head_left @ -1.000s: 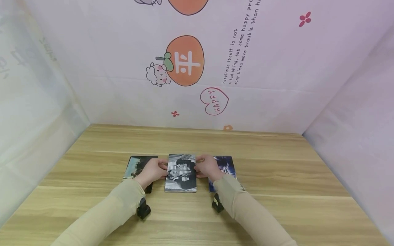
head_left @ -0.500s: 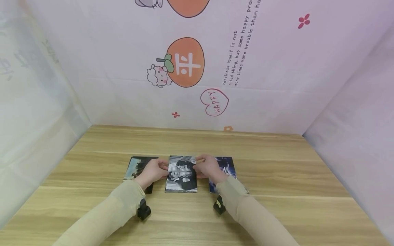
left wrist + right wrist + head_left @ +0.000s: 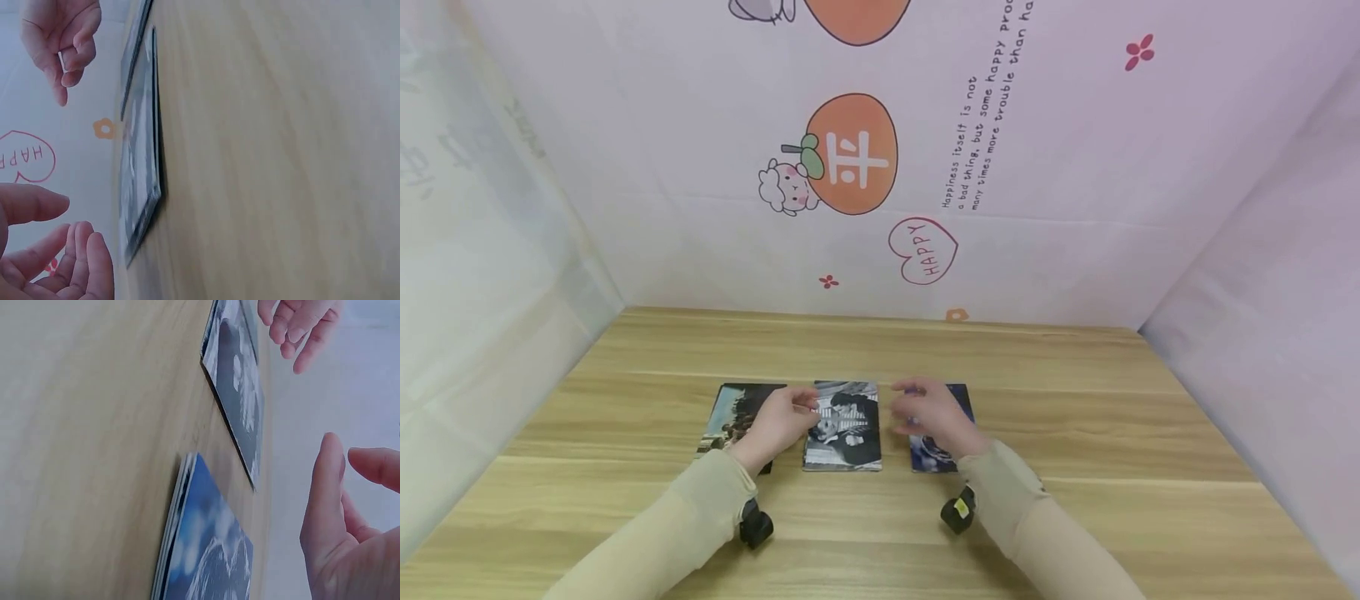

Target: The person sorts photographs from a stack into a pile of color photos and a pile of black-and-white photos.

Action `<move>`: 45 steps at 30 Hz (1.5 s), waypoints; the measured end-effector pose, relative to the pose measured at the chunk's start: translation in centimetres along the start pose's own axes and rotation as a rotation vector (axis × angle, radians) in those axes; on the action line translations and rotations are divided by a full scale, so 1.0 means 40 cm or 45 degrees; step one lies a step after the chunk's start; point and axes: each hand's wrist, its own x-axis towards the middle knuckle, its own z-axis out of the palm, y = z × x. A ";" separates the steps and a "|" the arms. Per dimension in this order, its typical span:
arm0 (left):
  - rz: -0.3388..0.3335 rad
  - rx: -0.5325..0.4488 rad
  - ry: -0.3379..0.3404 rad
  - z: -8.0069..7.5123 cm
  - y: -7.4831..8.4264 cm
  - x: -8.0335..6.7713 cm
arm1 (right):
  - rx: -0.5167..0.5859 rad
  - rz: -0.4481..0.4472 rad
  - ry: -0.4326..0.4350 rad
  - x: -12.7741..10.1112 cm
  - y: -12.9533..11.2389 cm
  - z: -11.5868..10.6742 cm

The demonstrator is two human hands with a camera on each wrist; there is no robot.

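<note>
Three small stacks of picture cards lie in a row on the wooden table. The black-and-white stack (image 3: 852, 437) is in the middle, a darker teal-and-brown stack (image 3: 727, 417) on the left, a blue-purple stack (image 3: 928, 457) on the right. My left hand (image 3: 778, 423) is raised between the left and middle stacks, its loosely bent fingers holding nothing. Over the blue-purple stack hovers my right hand (image 3: 936, 415), thumb and fingers apart, partly covering it. The right wrist view shows layered edges on the blue stack (image 3: 209, 550) and a gap between it and the black-and-white stack (image 3: 234, 387).
Wood-grain table (image 3: 1075, 517) surrounds the cards. A printed white sheet (image 3: 1045, 275) hangs behind, with more sheeting on both sides. Black wrist cameras, such as the left one (image 3: 756, 525), sit under each wrist close to the tabletop.
Both hands have let go of the middle stack's sides and lifted. The right hand has moved right, over the blue-purple stack; the left has shifted little. The stacks stay in place.
</note>
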 end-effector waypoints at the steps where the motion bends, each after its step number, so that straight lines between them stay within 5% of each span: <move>1: 0.019 -0.005 0.005 0.002 0.004 -0.002 | 0.010 -0.004 -0.005 -0.004 0.000 -0.005; 7: 0.143 -0.043 0.003 0.019 0.025 -0.016 | 0.016 -0.022 -0.013 -0.027 0.002 -0.032; 26: 0.159 -0.250 -0.169 0.137 0.080 -0.013 | -0.005 0.032 0.008 -0.058 0.056 -0.127; 34: 0.213 -0.264 -0.186 0.172 0.099 -0.014 | 0.015 0.039 0.023 -0.062 0.069 -0.171; 45: 0.177 -0.295 -0.242 0.216 0.114 -0.010 | -0.042 0.031 0.028 -0.070 0.092 -0.233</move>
